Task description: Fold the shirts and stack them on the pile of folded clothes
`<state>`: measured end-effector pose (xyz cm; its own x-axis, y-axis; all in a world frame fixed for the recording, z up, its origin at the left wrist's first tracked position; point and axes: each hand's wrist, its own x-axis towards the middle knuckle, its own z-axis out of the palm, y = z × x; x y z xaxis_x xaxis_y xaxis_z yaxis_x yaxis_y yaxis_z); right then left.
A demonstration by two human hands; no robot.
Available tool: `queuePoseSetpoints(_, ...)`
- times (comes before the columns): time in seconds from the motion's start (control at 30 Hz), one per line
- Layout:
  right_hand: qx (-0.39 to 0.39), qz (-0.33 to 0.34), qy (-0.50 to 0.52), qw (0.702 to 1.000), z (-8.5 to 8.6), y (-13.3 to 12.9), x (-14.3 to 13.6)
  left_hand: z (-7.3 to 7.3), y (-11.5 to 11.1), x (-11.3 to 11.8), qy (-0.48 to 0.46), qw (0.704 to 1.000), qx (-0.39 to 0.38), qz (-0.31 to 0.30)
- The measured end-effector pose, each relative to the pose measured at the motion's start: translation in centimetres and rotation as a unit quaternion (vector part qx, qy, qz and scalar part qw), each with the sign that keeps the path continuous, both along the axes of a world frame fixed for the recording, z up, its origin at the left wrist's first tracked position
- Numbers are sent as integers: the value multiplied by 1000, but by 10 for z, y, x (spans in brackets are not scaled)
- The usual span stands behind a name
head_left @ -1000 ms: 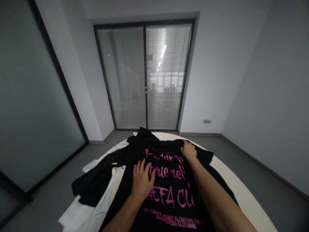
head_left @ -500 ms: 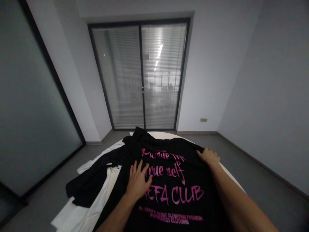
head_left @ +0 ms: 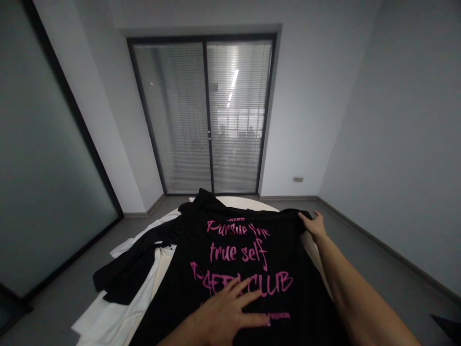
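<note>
A black shirt [head_left: 237, 264] with pink lettering lies spread over a white table [head_left: 252, 203], its printed side up. My left hand [head_left: 230, 307] rests on the lower lettering with its fingers spread, holding nothing. At the shirt's upper right, my right hand [head_left: 314, 225] pinches the black cloth near the sleeve, thumb on the near side. That part of the cloth is slightly raised.
Left of the shirt lie another piece of black cloth [head_left: 126, 274] and white garments [head_left: 97, 317], which hang over the table's left edge. Beyond the table stand a glazed door with blinds [head_left: 236, 120] and grey walls [head_left: 317, 96].
My left hand has moved down and right across the lettering. My right hand has gripped the cloth at the upper right, and the shirt's right side has shifted and lifted there.
</note>
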<state>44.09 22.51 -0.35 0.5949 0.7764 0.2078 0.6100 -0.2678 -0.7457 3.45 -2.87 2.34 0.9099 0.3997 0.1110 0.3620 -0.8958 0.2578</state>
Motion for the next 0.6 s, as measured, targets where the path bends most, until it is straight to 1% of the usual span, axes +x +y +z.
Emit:
queuePoseSetpoints(0.07,-21,36,-22,999,-4,-4,0,-5,-4,5,-9,999,53,-6)
queuePoseSetpoints(0.17,-70,69,-93,991,-11,-13,-6,-23,-11,21,-23,993,108,-46)
queuePoseSetpoints(0.3,-94,90,-164,978,-17,-28,-15,-53,-22,36,-43,989,86,-113)
queuePoseSetpoints(0.37,-104,99,-186,972,-17,-36,-17,-62,-27,37,-49,986,73,-140)
queuePoseSetpoints(0.4,-109,99,-192,970,-17,-40,-18,-65,-30,36,-50,986,63,-144)
queuePoseSetpoints(0.47,-118,95,-202,968,-16,-49,-19,-67,-35,32,-55,989,31,-133)
queuePoseSetpoints(0.53,-121,89,-214,965,-17,-58,-19,-64,-39,29,-64,992,-13,-107)
queuePoseSetpoints(0.6,-125,91,-225,962,-18,-67,-18,-61,-42,27,-76,991,-57,-96)
